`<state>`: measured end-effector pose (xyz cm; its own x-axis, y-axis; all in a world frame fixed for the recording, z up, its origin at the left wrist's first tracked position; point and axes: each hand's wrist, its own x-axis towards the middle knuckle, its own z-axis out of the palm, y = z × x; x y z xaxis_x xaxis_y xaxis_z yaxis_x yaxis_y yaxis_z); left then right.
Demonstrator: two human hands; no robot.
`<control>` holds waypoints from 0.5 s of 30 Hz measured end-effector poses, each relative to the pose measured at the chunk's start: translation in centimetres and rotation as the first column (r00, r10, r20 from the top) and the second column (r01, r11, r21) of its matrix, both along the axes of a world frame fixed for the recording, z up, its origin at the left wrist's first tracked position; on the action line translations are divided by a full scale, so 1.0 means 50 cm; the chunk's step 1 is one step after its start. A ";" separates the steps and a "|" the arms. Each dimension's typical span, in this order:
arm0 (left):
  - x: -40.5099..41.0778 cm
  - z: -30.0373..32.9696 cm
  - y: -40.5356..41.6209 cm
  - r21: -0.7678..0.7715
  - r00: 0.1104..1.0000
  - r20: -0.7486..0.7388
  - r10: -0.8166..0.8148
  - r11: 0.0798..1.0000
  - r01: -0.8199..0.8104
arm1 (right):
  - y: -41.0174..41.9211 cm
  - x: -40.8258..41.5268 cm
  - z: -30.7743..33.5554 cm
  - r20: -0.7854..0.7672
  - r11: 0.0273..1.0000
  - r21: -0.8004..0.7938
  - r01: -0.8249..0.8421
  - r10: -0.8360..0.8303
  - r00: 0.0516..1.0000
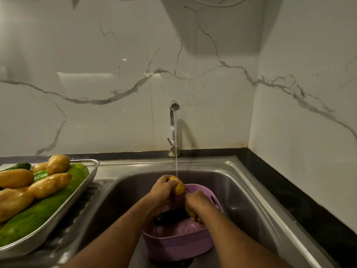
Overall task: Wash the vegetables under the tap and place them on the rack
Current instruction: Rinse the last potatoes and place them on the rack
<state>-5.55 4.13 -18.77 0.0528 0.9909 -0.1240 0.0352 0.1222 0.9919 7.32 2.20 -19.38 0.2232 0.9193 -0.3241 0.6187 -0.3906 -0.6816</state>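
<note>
A potato [178,187] is held under the tap [173,124] stream by the left hand [164,187], fingers curled round its upper-left end; its long axis is tilted, upper left to lower right, over the purple colander [179,246] in the steel sink [249,192]. The right hand [197,202], just right of & below it, is closed on a second potato [190,210], only partly seen. A dark veg, prob. a cucumber [171,217], lies crosswise in the colander below both hands. The rack [48,227] sits well to the left on the drainboard beside the counter, already loaded w/ wet potatoes [49,185] & a large green gourd [44,207]. The left hand is judged nearer the rack, so the rinsed potato would likely be carried leftward & up over the sink rim.
</note>
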 end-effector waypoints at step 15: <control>0.015 0.000 0.002 0.009 0.997 0.075 0.022 1.000 -0.022 | 0.000 -0.010 0.004 -0.009 0.994 -0.044 -0.097 0.097 0.995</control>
<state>-4.77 4.23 -18.75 0.0397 0.9930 -0.1109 -0.0420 0.1125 0.9928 6.83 2.18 -19.17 0.1311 0.9211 -0.3667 0.6505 -0.3590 -0.6693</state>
